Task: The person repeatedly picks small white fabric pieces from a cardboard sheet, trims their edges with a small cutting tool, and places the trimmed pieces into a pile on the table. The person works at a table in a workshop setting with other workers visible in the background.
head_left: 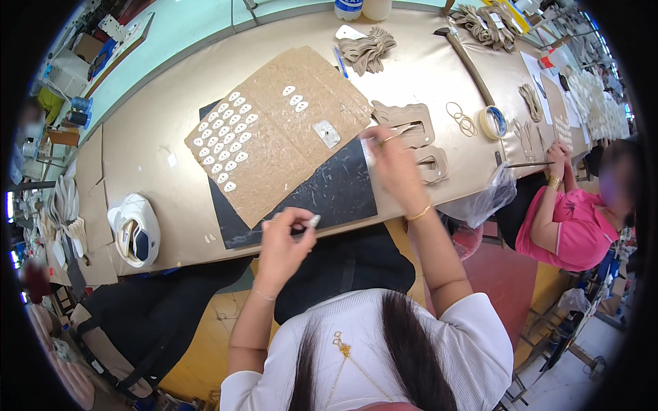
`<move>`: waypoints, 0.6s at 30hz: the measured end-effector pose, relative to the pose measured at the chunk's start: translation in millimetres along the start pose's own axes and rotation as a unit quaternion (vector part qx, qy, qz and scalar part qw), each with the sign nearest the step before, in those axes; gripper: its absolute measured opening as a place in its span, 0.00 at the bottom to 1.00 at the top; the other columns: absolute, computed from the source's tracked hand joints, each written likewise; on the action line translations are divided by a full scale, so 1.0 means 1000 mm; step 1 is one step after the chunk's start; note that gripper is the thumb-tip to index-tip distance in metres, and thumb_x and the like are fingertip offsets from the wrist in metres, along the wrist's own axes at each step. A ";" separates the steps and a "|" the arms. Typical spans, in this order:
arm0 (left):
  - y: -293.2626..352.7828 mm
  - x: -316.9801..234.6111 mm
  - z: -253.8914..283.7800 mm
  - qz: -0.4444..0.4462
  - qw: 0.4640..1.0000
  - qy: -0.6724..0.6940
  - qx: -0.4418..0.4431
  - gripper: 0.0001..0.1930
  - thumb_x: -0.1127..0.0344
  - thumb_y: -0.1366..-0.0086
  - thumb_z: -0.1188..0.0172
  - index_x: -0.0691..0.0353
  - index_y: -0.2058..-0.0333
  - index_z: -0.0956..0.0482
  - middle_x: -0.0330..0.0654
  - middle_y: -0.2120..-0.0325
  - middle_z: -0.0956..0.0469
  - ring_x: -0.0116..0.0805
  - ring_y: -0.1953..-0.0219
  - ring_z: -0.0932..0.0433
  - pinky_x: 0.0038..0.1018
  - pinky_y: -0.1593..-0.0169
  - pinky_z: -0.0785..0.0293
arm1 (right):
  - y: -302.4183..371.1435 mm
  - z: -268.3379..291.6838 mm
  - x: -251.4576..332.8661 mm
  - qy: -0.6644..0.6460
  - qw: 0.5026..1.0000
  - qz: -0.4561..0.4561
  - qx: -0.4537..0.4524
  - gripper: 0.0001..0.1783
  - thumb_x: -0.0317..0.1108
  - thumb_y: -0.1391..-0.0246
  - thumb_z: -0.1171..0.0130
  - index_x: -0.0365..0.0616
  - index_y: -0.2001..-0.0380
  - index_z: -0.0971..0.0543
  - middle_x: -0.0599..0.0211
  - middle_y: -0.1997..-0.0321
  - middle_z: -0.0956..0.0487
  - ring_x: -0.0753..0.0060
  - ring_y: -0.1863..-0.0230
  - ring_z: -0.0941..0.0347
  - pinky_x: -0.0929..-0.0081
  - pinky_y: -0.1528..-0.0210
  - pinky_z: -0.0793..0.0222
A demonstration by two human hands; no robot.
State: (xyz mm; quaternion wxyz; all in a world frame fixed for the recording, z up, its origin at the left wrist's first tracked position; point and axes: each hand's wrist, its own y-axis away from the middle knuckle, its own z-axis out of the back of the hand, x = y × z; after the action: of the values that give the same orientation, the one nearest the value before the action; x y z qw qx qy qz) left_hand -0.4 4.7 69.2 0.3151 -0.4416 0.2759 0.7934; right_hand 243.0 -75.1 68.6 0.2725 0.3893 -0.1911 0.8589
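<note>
My left hand (286,241) is closed near the table's front edge, pinching a small white piece (314,220) at its fingertips. My right hand (396,168), smeared by motion, is over the right end of the black mat (343,185). A thin metal tool (408,128) runs out from its fingers; its exact kind is unclear. Between and beyond my hands a brown board (274,151) lies askew on the mat. Rows of small white oval pieces (229,130) with dark marks cover its left part, and several more lie higher up. A pale square scrap (327,134) rests near its right side.
Stacked beige cut-outs (430,164) lie right of the board, with rubber bands (460,120), a tape roll (493,122) and a hammer (467,65) beyond. A white shoe (135,229) stands at left. At right a person in pink (572,226) works at the table.
</note>
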 end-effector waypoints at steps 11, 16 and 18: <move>-0.012 0.004 -0.021 -0.071 0.973 -0.211 -0.064 0.12 0.71 0.42 0.35 0.58 0.58 0.19 0.41 0.61 0.23 0.39 0.54 0.26 0.36 0.48 0.41 | -0.034 0.076 -0.073 0.199 0.972 -0.014 0.126 0.11 0.29 0.48 0.35 0.43 0.59 0.16 0.57 0.63 0.24 0.52 0.61 0.23 0.61 0.56 0.26; -0.007 0.004 -0.018 -0.054 0.980 -0.181 -0.060 0.15 0.69 0.39 0.37 0.58 0.52 0.19 0.42 0.58 0.24 0.39 0.52 0.27 0.35 0.46 0.43 | -0.025 0.058 -0.076 0.207 0.973 0.000 0.105 0.12 0.29 0.51 0.33 0.46 0.60 0.16 0.61 0.61 0.24 0.54 0.60 0.22 0.60 0.56 0.26; -0.004 0.006 -0.017 -0.066 0.980 -0.172 -0.079 0.17 0.68 0.39 0.36 0.59 0.50 0.20 0.43 0.57 0.24 0.40 0.51 0.27 0.36 0.45 0.42 | -0.024 0.054 -0.078 0.196 0.975 -0.003 0.101 0.12 0.29 0.51 0.32 0.45 0.61 0.18 0.61 0.61 0.24 0.54 0.60 0.22 0.60 0.56 0.25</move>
State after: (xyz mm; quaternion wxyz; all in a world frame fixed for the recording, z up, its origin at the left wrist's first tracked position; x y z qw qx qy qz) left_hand 9.4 -3.3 55.1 0.3736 -0.3390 0.1245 0.8544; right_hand 331.4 -110.2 45.3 0.2665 0.2395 -0.0448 0.9325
